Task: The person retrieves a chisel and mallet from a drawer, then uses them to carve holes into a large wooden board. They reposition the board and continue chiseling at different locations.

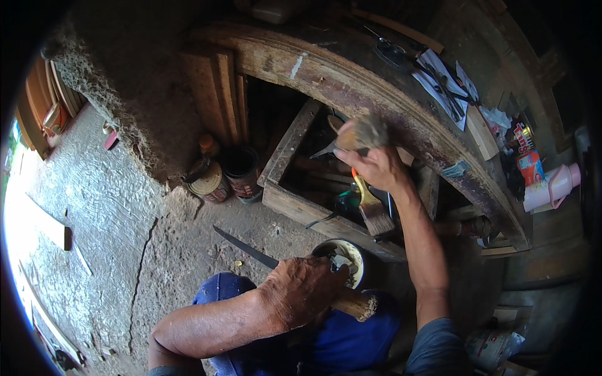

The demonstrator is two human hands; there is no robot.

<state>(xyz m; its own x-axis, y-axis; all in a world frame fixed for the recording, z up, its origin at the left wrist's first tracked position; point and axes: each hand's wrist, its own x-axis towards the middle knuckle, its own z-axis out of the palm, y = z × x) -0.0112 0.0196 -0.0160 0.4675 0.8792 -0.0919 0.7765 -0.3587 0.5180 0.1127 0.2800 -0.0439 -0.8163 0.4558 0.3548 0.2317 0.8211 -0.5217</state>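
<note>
My left hand is closed around the wooden handle of a long knife; the handle's rough end sticks out on the right. Its dark, narrow blade points to the far left, above the concrete floor. Farther off and to the right, my right hand grips a grey-brown lump, too blurred to name more exactly. That hand is raised above an open wooden drawer. Below it, a paintbrush with a worn handle lies across the drawer. A bucket holding pale scraps stands just beyond my left hand.
Two used cans, one lidded and one dark, stand left of the drawer. A worn wooden bench edge runs above it. Papers with tools and a pink flask lie right. Wood strips lie far left.
</note>
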